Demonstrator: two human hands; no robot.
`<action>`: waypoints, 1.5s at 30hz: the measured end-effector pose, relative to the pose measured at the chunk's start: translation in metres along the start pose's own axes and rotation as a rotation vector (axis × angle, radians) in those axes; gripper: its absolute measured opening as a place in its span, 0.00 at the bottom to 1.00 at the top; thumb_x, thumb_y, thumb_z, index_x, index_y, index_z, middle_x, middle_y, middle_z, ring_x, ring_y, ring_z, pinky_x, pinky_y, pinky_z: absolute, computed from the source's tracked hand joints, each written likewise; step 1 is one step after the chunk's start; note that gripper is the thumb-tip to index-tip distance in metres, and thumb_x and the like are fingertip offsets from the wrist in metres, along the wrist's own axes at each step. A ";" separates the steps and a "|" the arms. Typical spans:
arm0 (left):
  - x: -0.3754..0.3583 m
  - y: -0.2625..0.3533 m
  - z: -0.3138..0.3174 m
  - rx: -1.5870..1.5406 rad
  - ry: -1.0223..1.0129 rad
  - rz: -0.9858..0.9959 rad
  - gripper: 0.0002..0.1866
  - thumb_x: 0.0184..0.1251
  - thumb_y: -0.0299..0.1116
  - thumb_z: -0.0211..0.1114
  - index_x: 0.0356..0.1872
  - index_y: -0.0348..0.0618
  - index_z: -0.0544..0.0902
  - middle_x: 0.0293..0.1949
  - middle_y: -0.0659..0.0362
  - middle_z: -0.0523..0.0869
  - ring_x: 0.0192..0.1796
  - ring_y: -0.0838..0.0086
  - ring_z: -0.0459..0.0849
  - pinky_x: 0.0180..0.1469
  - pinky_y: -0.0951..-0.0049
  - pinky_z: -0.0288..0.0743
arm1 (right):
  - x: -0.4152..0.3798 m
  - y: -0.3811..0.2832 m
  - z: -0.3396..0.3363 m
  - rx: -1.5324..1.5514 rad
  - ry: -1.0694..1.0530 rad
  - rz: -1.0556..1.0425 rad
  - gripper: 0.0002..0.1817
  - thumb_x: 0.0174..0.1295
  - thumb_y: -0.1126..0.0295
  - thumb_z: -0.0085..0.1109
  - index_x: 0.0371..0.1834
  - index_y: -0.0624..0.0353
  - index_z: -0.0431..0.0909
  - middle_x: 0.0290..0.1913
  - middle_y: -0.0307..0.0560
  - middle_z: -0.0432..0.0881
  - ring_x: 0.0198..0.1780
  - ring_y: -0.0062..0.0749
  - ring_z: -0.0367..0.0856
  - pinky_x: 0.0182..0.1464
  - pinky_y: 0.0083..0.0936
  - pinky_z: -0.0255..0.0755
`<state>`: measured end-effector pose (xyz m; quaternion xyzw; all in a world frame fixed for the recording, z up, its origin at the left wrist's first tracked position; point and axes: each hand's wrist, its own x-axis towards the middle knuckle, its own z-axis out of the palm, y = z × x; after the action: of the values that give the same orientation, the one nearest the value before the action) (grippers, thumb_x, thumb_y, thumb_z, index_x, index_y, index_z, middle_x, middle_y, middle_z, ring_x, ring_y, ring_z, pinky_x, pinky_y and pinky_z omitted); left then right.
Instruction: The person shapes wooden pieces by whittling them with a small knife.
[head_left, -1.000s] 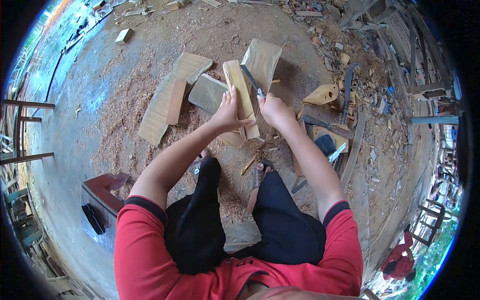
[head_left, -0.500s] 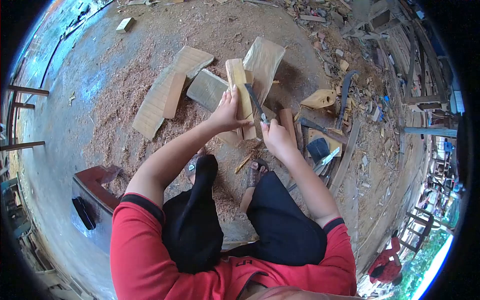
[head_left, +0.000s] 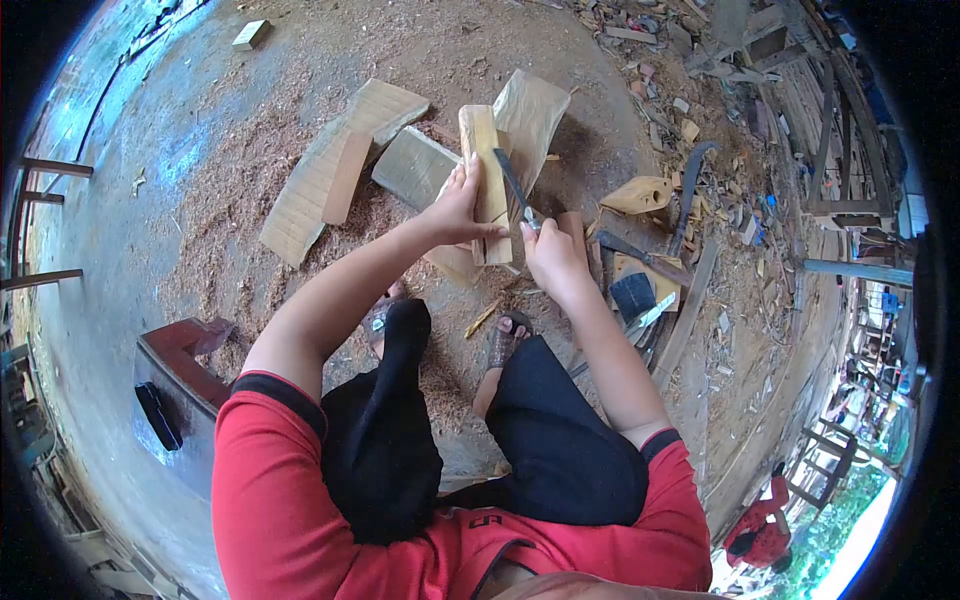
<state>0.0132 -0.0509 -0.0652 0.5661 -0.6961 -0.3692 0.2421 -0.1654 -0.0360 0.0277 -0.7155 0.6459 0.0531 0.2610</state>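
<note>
My left hand [head_left: 458,210] is closed round the lower part of a pale yellow wooden block [head_left: 480,128], fingers along its left side and thumb across the front. The block stands tilted over other pieces of wood. My right hand [head_left: 552,252] grips a knife [head_left: 513,182] by its handle, most of which the fingers cover. The knife's dark, narrow blade points up and left and lies along the block's right side. Behind the block is a broad rough-sawn wood piece [head_left: 532,105], and a greyish wood slab [head_left: 412,168] lies left of it.
To the left, a reddish wood strip [head_left: 347,178] rests on a long board [head_left: 290,220]. On the right lie a holed wood piece [head_left: 638,195], a curved dark blade [head_left: 690,185], a wooden-handled tool [head_left: 655,262] and a dark block [head_left: 633,296]. Shavings cover much ground. A person in red [head_left: 757,535] is lower right.
My left fingers have shifted from lying over the block's face to its left side, and the block has turned slightly. The knife stays along its right side. The whole view has moved a little.
</note>
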 end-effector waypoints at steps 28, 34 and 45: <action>0.002 0.007 -0.012 -0.069 -0.090 -0.086 0.69 0.37 0.57 0.73 0.64 0.25 0.31 0.65 0.29 0.43 0.69 0.40 0.40 0.69 0.59 0.39 | 0.059 -0.025 -0.018 -0.052 0.054 -0.010 0.24 0.64 0.53 0.39 0.40 0.67 0.72 0.38 0.65 0.79 0.43 0.56 0.77 0.46 0.44 0.71; 0.002 0.016 -0.009 0.018 -0.078 -0.118 0.67 0.38 0.54 0.74 0.64 0.27 0.32 0.66 0.33 0.44 0.69 0.42 0.40 0.70 0.60 0.39 | 0.059 -0.004 -0.009 -0.015 0.061 -0.032 0.25 0.65 0.51 0.38 0.38 0.68 0.70 0.35 0.69 0.78 0.41 0.60 0.76 0.44 0.47 0.70; -0.003 0.018 -0.017 0.064 -0.085 -0.085 0.65 0.38 0.56 0.73 0.66 0.29 0.37 0.66 0.35 0.47 0.70 0.48 0.43 0.69 0.59 0.45 | 0.074 0.057 0.003 0.156 0.051 0.039 0.29 0.65 0.47 0.36 0.37 0.68 0.70 0.30 0.67 0.78 0.34 0.58 0.79 0.39 0.46 0.71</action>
<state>0.0157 -0.0508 -0.0398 0.5865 -0.6927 -0.3802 0.1781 -0.2067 -0.1023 -0.0231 -0.6812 0.6684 -0.0103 0.2984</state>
